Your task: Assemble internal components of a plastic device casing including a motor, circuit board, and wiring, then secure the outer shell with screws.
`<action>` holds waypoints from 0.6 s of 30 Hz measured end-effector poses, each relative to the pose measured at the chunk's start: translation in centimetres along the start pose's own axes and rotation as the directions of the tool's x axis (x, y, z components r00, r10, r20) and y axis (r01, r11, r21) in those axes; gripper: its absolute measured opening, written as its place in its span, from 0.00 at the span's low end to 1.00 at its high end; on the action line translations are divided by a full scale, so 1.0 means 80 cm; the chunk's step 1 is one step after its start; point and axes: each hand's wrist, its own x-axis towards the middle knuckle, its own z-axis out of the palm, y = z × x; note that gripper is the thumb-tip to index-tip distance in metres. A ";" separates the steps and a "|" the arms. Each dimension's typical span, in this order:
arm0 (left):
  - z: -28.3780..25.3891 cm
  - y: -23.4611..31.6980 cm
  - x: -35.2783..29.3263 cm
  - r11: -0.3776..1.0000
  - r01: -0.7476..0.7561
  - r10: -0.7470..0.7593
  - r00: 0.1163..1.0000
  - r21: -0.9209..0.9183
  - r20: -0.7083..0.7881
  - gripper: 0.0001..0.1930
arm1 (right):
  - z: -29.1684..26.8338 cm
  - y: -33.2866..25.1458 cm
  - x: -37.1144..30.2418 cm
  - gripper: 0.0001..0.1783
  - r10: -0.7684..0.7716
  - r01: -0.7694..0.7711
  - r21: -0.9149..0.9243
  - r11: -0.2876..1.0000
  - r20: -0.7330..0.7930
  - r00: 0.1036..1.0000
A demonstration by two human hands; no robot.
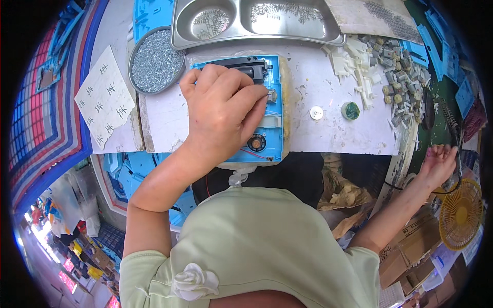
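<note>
A blue plastic casing (pixel 276 133) lies on the table in front of me. My left hand (pixel 221 105) reaches over it, fingers bent together, thumb and fingertip at a small silvery part (pixel 272 96) near the right edge. A black mechanism (pixel 257 69) sits in the casing's upper end; a round speaker (pixel 257 142) with a red wire sits at its lower end. The left hand hides the casing's left side. Far to the right, my right hand (pixel 440 163) is off the table, fingers loosely curled and apart, beside a black cable (pixel 458 174).
A round bowl of screws (pixel 156 60) and a metal tray (pixel 257 42) with small springs stand at the back. White plastic parts (pixel 362 72) and small motors (pixel 400 84) are heaped on the right. A white wheel (pixel 316 113), a green-filled cap (pixel 350 111) and a yellow fan (pixel 460 213) are also there.
</note>
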 end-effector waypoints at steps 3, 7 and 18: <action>-0.005 0.005 0.001 0.999 0.012 -0.013 0.999 0.033 0.039 0.09 | 0.007 -0.006 0.014 0.13 -0.118 0.083 -0.173 0.981 -0.200 0.973; -0.006 0.008 0.001 0.998 0.043 -0.045 0.998 0.043 0.039 0.10 | 0.006 -0.033 -0.022 0.14 -0.358 0.292 -0.215 0.932 -0.409 0.839; -0.005 0.009 0.011 0.997 0.039 -0.046 0.993 0.069 0.107 0.10 | 0.157 -0.010 -0.231 0.18 -0.209 0.255 0.003 0.967 0.580 0.787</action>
